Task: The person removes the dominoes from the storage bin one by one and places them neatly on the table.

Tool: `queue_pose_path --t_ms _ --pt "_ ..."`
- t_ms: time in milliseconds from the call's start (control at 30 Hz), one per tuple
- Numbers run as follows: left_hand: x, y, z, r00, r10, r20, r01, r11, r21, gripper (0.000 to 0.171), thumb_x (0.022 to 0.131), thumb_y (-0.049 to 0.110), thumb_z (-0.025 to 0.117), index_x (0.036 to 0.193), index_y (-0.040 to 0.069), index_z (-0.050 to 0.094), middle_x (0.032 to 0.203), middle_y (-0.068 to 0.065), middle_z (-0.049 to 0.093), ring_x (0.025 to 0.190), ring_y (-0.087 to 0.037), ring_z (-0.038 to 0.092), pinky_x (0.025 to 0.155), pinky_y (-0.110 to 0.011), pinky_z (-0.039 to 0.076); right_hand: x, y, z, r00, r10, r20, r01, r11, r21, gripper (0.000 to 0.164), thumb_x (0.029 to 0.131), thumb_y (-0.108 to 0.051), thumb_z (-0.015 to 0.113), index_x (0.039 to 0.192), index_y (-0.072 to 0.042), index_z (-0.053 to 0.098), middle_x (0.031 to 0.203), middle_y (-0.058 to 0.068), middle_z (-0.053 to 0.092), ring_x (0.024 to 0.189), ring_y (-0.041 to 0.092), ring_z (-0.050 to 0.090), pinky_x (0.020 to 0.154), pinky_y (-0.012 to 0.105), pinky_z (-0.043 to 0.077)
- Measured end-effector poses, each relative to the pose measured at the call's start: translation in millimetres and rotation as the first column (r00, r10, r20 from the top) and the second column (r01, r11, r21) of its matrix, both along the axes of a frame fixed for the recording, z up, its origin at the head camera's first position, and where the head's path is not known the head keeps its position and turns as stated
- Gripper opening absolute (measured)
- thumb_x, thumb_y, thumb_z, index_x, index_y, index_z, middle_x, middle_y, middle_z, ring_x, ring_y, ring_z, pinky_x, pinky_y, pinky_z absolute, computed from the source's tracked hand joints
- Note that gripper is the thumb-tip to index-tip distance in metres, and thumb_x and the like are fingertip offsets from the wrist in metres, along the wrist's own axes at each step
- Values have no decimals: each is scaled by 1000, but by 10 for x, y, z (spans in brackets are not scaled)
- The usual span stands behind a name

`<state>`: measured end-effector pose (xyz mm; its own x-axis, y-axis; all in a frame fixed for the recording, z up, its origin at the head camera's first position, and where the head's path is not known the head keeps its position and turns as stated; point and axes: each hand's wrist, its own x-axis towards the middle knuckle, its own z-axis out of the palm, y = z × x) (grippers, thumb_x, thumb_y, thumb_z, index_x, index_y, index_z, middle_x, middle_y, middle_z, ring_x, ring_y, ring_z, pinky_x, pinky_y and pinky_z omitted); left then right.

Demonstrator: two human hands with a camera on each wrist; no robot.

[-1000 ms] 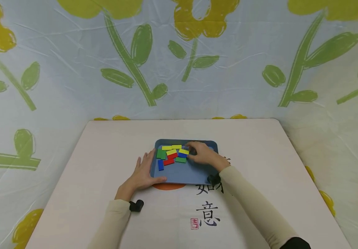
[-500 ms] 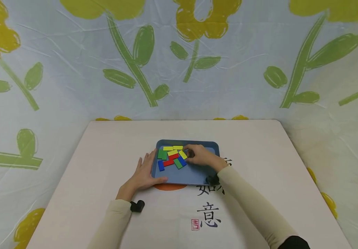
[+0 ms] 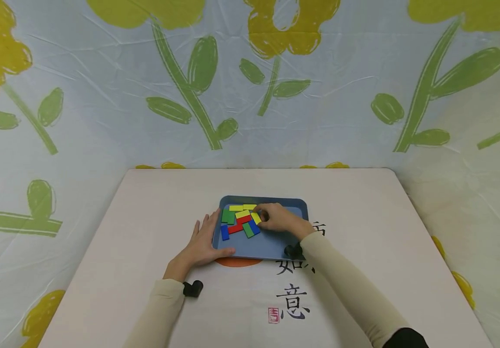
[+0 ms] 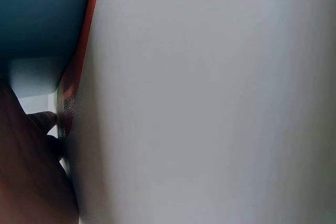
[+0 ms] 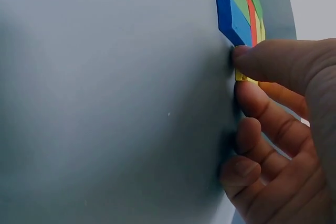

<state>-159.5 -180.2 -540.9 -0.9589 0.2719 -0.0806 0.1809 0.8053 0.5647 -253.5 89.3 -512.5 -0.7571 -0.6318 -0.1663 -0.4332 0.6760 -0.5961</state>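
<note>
A shallow blue tray (image 3: 258,247) lies on the table in the head view, with several flat blocks grouped in its left half. My right hand (image 3: 278,218) reaches in from the right. Its thumb and forefinger pinch a slanted yellow block (image 3: 256,218), seen as a small yellow end (image 5: 240,76) in the right wrist view. Against it lie a blue block (image 3: 254,227) and a green block (image 3: 248,230). At the tray's near left corner rests my left hand (image 3: 202,244), fingers straight along the side, thumb over the front rim. The left wrist view shows mostly tabletop.
Red blocks (image 3: 235,228), green blocks (image 3: 228,216) and yellow blocks (image 3: 236,208) fill the group's left and back. A blue block (image 3: 225,232) stands at its left end. Printed characters (image 3: 292,302) and an orange shape (image 3: 237,262) mark the table (image 3: 167,198) near the tray.
The blue and green pair has turned from flat to slanted and moved toward the near side. The yellow block has also turned and slid down beside it. My left hand stays put.
</note>
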Motion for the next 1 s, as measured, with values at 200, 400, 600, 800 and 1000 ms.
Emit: queue_pose_path --t_ms 200,400,600,800,1000 --pt "8 -1 -5 1000 3 -13 -3 1000 8 121 68 79 62 156 26 -2 164 -2 9 150 -35 5 118 -60 -4 3 10 -4 999 -20 33 20 1000 6 45 88 -20 71 129 -10 55 77 -2 57 67 11 52 62 25 43" --pt "15 -21 -19 1000 -1 -5 1 1000 13 122 68 75 65 156 27 -3 164 -1 7 150 -33 3 118 -59 -4 6 18 -32 999 -37 35 37 999 -10 46 87 -21 73 127 -7 56 77 -1 57 67 11 51 62 25 43" --pt "12 -32 -30 1000 -16 -5 16 1000 12 125 66 73 69 156 26 -4 164 -1 6 150 -34 3 118 -60 -4 3 29 -49 998 -45 37 46 999 -21 46 85 -21 74 125 -7 57 78 -2 57 68 11 52 64 24 44" --pt "2 -30 -36 1000 -20 -5 20 1000 16 125 66 74 68 156 28 -6 164 0 5 150 -34 2 118 -60 -5 -12 42 -65 998 -55 35 56 998 -30 44 84 -20 75 123 -7 57 78 -2 58 70 11 52 68 25 44" --pt "0 -28 -50 1000 -8 -7 8 1000 13 125 66 74 68 156 26 -3 164 -2 7 150 -34 2 118 -60 -5 -13 52 -72 997 -59 56 61 997 -43 44 83 -22 76 120 -8 57 79 -2 57 71 11 52 68 26 44"
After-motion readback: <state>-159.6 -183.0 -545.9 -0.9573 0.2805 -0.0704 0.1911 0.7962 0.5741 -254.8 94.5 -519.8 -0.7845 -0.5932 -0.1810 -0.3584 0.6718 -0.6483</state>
